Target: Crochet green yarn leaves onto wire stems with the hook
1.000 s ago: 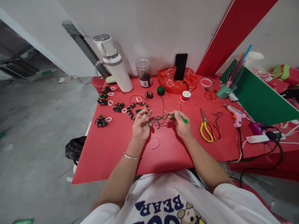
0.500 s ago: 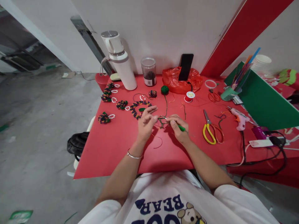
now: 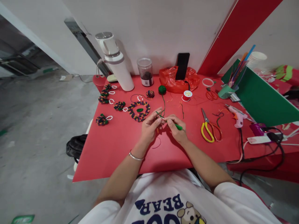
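My right hand (image 3: 177, 128) grips a crochet hook with a green handle (image 3: 179, 127), its metal tip pointing left. My left hand (image 3: 150, 126) is closed on green yarn (image 3: 159, 114), some of which lies over its fingers. The hook's tip meets the yarn between the two hands. From there a strand runs up to a dark green yarn ball (image 3: 162, 90). Left of my left hand lies a braided multicoloured ring (image 3: 130, 112) with a small green piece (image 3: 140, 110) inside it. The stitches at the fingertips are mostly hidden.
Several multicoloured knitted pieces with bead loops (image 3: 102, 119) lie at the left. A white flask (image 3: 122, 71), a clear jar (image 3: 145, 70) and a phone (image 3: 182, 66) stand behind. Yellow-and-red scissors (image 3: 207, 127), a thread spool (image 3: 187, 95) and a pink glue gun (image 3: 238, 117) are on the right.
My left hand has come closer to my right, its fingers now on the green yarn. The hook's tip has moved in beside the left fingertips. The whole view has shifted slightly.
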Motion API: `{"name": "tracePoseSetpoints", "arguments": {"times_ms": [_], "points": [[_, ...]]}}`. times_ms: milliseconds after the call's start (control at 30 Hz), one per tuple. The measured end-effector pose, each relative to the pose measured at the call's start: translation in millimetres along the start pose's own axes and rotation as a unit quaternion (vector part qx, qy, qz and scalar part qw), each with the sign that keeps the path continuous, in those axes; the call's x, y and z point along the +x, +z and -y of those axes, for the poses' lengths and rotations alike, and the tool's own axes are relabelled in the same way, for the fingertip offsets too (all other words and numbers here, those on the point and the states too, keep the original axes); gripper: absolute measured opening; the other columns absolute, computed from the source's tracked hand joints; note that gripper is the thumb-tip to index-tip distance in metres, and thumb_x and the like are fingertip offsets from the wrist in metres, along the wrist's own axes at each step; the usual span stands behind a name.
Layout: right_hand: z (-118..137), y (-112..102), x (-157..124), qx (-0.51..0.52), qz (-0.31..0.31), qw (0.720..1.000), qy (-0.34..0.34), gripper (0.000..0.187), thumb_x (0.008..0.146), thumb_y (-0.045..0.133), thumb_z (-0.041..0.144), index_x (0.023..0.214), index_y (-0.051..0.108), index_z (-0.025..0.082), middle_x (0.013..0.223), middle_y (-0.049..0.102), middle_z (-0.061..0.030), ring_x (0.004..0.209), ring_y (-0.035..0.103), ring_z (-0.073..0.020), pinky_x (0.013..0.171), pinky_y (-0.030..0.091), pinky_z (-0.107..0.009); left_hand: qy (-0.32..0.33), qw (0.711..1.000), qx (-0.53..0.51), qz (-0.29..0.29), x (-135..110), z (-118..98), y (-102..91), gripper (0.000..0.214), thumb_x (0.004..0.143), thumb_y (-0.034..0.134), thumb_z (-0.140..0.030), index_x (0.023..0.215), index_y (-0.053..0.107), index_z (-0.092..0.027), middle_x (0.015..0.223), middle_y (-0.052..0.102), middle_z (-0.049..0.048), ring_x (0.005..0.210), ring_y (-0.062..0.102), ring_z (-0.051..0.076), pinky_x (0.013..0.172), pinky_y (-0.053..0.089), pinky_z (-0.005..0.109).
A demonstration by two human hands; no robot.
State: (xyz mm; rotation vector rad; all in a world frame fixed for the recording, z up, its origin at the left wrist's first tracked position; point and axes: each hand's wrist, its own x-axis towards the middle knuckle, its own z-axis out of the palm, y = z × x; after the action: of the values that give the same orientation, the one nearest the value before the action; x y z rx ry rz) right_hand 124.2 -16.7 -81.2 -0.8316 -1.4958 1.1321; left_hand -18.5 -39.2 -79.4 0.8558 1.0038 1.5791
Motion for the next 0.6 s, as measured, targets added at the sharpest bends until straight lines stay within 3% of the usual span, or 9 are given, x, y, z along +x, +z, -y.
{"name": "tracePoseSetpoints", "arguments": {"times_ms": [67,167,400,500,600], "points": [[-0.1,0.3,-0.5,0.003,0.002,1.000,-0.002,0.029,0.096,0.061,0.051,0.093,0.077,0.028,0.088,0.074,-0.0048,0.088,0.069,-0.0209,0.086,0.056,-0.039,-0.042,0.997,-0.060,-0.015,1.2,2.1,0.5,0.043,0.068,0.090,-0.037,0.106,0.077,-0.021,0.106,0.077,0.0085,0.059,0.062,0.008,0.047,0.047,0.019],[-0.2,0.1,-0.7,0.005,0.000,1.000,-0.004,0.027,0.097,0.061,0.049,0.093,0.078,0.028,0.088,0.074,-0.0045,0.087,0.069,-0.0206,0.085,0.056,-0.039,-0.071,0.992,-0.098,-0.041,3.1,3.1,1.3,0.044,0.061,0.094,-0.035,0.098,0.077,-0.018,0.079,0.074,0.0023,0.052,0.058,0.007,0.042,0.043,0.017],[-1.4,-0.3,-1.1,-0.020,0.009,1.000,-0.005,0.030,0.098,0.059,0.051,0.097,0.078,0.028,0.089,0.075,-0.0049,0.086,0.069,-0.0208,0.087,0.057,-0.040,-0.095,0.991,-0.087,-0.040,2.7,-1.4,3.5,0.042,0.057,0.094,-0.038,0.088,0.075,-0.016,0.067,0.069,0.0004,0.048,0.054,0.006,0.039,0.040,0.016],[1.1,-4.5,1.1,-0.091,0.026,0.993,-0.064,0.026,0.099,0.058,0.045,0.103,0.078,0.028,0.096,0.075,-0.0065,0.090,0.068,-0.0210,0.083,0.058,-0.039,-0.094,0.992,-0.072,-0.045,2.8,-3.1,0.7,0.036,0.058,0.093,-0.041,0.075,0.072,-0.016,0.057,0.063,-0.0016,0.043,0.050,0.006,0.036,0.036,0.015],[0.9,-12.3,5.9,-0.174,0.042,0.970,-0.164,0.023,0.096,0.063,0.038,0.110,0.078,0.029,0.121,0.072,-0.0098,0.101,0.068,-0.0224,0.086,0.059,-0.040,-0.114,0.991,-0.058,-0.031,3.5,-4.0,-4.3,0.034,0.059,0.092,-0.040,0.068,0.069,-0.016,0.055,0.061,-0.0016,0.042,0.047,0.006,0.035,0.033,0.015]]}}
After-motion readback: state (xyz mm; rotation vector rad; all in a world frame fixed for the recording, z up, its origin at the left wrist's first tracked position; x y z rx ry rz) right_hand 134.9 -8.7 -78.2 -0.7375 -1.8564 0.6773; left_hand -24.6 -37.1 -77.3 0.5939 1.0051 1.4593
